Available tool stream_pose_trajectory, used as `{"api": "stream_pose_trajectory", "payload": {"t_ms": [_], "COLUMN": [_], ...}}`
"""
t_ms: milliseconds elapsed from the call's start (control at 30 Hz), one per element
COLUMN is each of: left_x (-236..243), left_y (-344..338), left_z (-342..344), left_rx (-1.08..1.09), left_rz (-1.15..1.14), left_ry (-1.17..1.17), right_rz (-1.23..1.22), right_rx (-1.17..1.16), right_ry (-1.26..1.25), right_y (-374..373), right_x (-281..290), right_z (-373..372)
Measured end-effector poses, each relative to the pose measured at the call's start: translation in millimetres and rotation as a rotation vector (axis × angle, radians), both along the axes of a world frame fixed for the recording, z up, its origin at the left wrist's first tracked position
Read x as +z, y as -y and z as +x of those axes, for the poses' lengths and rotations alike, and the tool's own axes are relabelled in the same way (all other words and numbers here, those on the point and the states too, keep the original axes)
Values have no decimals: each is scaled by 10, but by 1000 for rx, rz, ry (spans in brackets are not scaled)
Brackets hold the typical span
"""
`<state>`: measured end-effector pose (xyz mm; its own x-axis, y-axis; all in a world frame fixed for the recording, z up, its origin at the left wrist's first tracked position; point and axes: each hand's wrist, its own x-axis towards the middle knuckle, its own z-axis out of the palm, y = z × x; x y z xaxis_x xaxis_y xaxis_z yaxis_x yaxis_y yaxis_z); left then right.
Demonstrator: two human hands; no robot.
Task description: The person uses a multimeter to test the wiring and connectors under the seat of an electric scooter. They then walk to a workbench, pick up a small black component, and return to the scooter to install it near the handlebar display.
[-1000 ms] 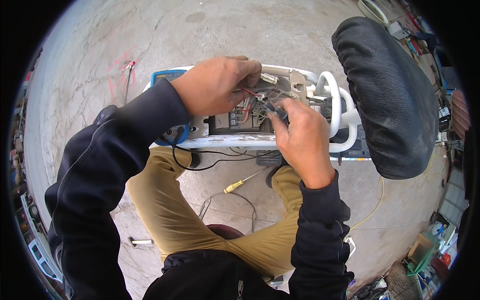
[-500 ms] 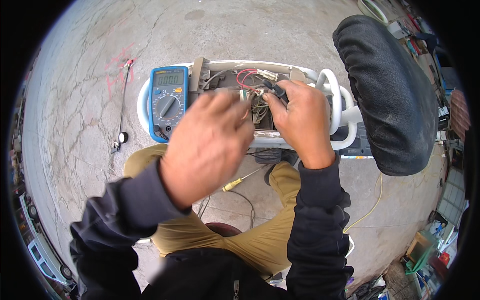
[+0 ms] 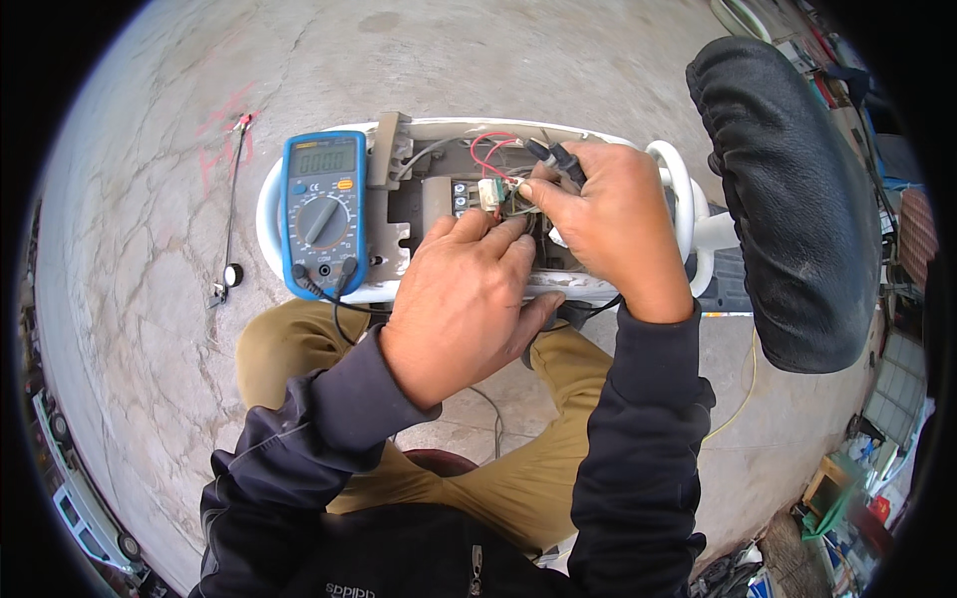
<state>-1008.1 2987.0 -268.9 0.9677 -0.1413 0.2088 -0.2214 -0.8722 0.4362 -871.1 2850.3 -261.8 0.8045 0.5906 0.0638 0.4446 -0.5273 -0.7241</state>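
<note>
A blue multimeter (image 3: pixel 321 224) rests on the left end of a white-framed housing, with black leads plugged into its lower jacks. My right hand (image 3: pixel 623 214) pinches black test probes (image 3: pixel 558 164) over the wiring bay at the housing's right part. My left hand (image 3: pixel 464 299) lies across the near edge of the bay, thumb spread from the fingers; its fingertips dip among the wires and are partly hidden. Just beyond them sits a pale wire connector (image 3: pixel 492 193). Red wires (image 3: pixel 480 149) loop behind it. Where the probe tips touch, I cannot tell.
A black padded seat (image 3: pixel 788 204) stands to the right of the housing, beside white tubular bars (image 3: pixel 683 204). On the concrete floor (image 3: pixel 159 199) at left lies a thin rod with a round gauge (image 3: pixel 232 274). Assorted clutter (image 3: pixel 847 498) lines the right side.
My left hand has come down from a blurred position near the multimeter onto the bay, its fingers now among the wires. My right hand still grips the probes. The whole view has shifted slightly.
</note>
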Motion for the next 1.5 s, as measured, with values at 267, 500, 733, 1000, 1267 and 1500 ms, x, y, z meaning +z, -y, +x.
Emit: {"api": "stream_pose_trajectory", "payload": {"t_ms": [267, 500, 733, 1000, 1267, 1500], "left_x": [-57, -102, -101, -120, -168, -105], "left_y": [-35, -107, -172, -122, -133, -26], "left_z": [-51, -47, -61, -94, -152, -140], "left_rx": [4, -5, 63, 98, -59, 17], "left_rz": [-94, -254, -552, -570, -311, -285], "left_ry": [7, 26, -118, -37, -4, -25], "right_rz": [-1, 44, 301, 232, 444, 617], "right_rx": [-212, -274, -303, -245, -333, -351], "right_ry": [-169, -366, -279, -369, -539, -720], "right_y": [275, 360, 273, 197, 82, 55], "right_x": [103, 91, 25, 75, 118, 119], "right_z": [-417, -568, -593, -437, -300, -197]}}
